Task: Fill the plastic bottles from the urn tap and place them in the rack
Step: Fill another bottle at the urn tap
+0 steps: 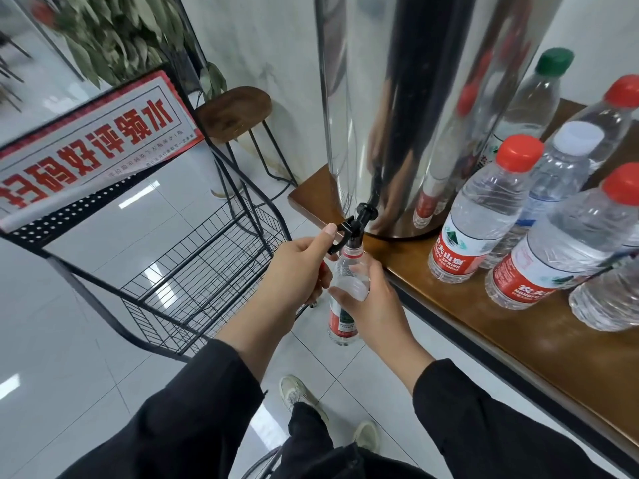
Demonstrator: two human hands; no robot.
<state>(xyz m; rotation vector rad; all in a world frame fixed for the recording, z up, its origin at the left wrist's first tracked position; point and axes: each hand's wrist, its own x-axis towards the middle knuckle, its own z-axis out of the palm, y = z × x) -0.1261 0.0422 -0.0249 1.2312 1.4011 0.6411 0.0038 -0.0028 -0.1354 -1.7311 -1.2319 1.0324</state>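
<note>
Filling 1 bottle (347, 288) now: our right hand (366, 299) grips it under the tap (356, 224), our left hand (297, 267) pinches the lever; the rack (207, 264) looks empty, capped bottles (484, 216) wait on the counter (518, 340).

Wooden table (539, 344) at right; dark stool (233, 112) against white wall; leafy plant (114, 32) upper left; red-and-white sign (86, 146) with mirrored characters; glossy tiled floor (69, 326)

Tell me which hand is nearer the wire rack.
Left. The left hand is at the tap lever, right above the wire rack edge. The right hand grips the bottle on the table side, farther from it.
</note>
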